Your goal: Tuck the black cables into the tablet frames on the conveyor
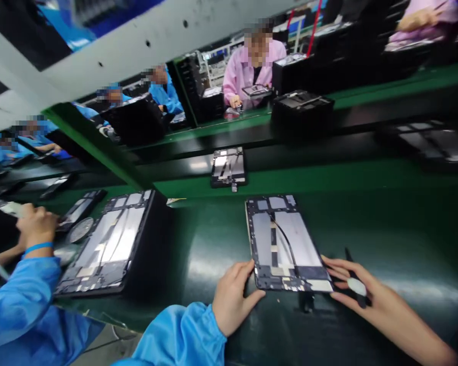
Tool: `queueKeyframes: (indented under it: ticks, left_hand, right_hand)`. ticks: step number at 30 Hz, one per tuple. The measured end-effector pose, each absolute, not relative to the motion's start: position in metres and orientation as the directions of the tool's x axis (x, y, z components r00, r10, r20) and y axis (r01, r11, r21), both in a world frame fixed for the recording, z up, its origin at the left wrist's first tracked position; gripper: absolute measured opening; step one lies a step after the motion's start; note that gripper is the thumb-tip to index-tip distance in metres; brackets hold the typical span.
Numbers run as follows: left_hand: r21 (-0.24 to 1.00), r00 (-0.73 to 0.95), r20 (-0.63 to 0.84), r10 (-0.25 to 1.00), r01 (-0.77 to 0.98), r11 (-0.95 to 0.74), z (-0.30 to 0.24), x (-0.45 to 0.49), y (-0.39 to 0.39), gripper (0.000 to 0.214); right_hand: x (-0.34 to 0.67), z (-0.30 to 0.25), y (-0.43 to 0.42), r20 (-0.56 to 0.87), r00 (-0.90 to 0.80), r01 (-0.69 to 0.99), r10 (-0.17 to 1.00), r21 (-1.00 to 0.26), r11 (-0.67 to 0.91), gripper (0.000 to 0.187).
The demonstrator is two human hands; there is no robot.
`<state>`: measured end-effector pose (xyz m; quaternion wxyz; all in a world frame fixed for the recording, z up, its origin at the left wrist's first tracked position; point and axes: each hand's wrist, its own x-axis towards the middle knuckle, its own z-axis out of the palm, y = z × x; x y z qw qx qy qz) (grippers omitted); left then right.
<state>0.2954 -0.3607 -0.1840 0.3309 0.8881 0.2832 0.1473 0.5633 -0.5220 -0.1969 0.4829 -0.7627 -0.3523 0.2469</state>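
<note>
An opened tablet (pixel 290 244) lies on the green work table, showing its silver inside, black frame and a dark cable across the middle. My left hand (pixel 234 297) grips its lower left edge, thumb at the bottom corner. On the opposite side, my right hand (pixel 366 292) pinches the lower right corner between thumb and fingers. A slim dark tool (pixel 361 300) with a pale oval part is also tucked in my right hand; its exact kind is unclear. From the tablet's lower edge a small dark connector piece (pixel 307 301) sticks out.
To the left, a tall stack of similar tablets (pixel 116 239) stands by a co-worker's blue sleeve (pixel 23 300) and hand. Another opened tablet (pixel 229 166) rests on the dark conveyor belt (pixel 183 170) ahead. A green post (pixel 99 145) rises at the left. Several people sit beyond.
</note>
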Motion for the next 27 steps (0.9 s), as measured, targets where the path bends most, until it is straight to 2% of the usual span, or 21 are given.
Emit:
queueKeyframes:
  ticks: [3,6,8,11,14,18,21,27]
  left_hand:
    - [0.596,0.838,0.113,0.533,0.372,-0.712,-0.175,0.292,-0.353,0.056]
    - [0.527,0.879,0.190,0.437,0.284,-0.801,-0.169,0.295,-0.353,0.041]
    - [0.474,0.910,0.243,0.337,0.192,-0.860,-0.169,0.302,-0.358,0.034]
    - [0.430,0.906,0.338,0.255,0.092,-0.898,-0.173,0.312,-0.364,0.015]
    - [0.552,0.875,0.367,0.315,0.068,-0.831,-0.177,0.319,-0.362,0.009]
    - [0.711,0.844,0.316,0.433,0.091,-0.697,-0.179,0.319,-0.352,0.006]
    - [0.741,0.833,0.302,0.464,0.101,-0.664,-0.179,0.318,-0.349,0.008]
    - [0.770,0.841,0.238,0.486,0.142,-0.622,-0.178,0.317,-0.349,0.013]
  right_hand:
    - [0.563,-0.178,-0.528,-0.043,0.552,0.368,0.832,-0.884,-0.289,0.057]
    - [0.540,-0.165,-0.524,0.083,0.557,0.478,0.826,-0.846,-0.238,0.044]
    - [0.520,-0.162,-0.513,0.139,0.437,0.521,0.889,-0.845,-0.124,0.030]
    - [0.498,-0.165,-0.492,0.154,0.252,0.541,0.955,-0.841,-0.007,0.030]
    - [0.491,-0.170,-0.475,0.144,0.174,0.543,0.974,-0.839,0.027,0.028]
    - [0.492,-0.173,-0.468,0.179,0.175,0.532,0.968,-0.845,0.060,0.021]
    - [0.491,-0.173,-0.468,0.183,0.176,0.520,0.967,-0.852,0.067,0.026]
    - [0.485,-0.177,-0.467,0.256,0.243,0.546,0.936,-0.833,0.086,0.024]
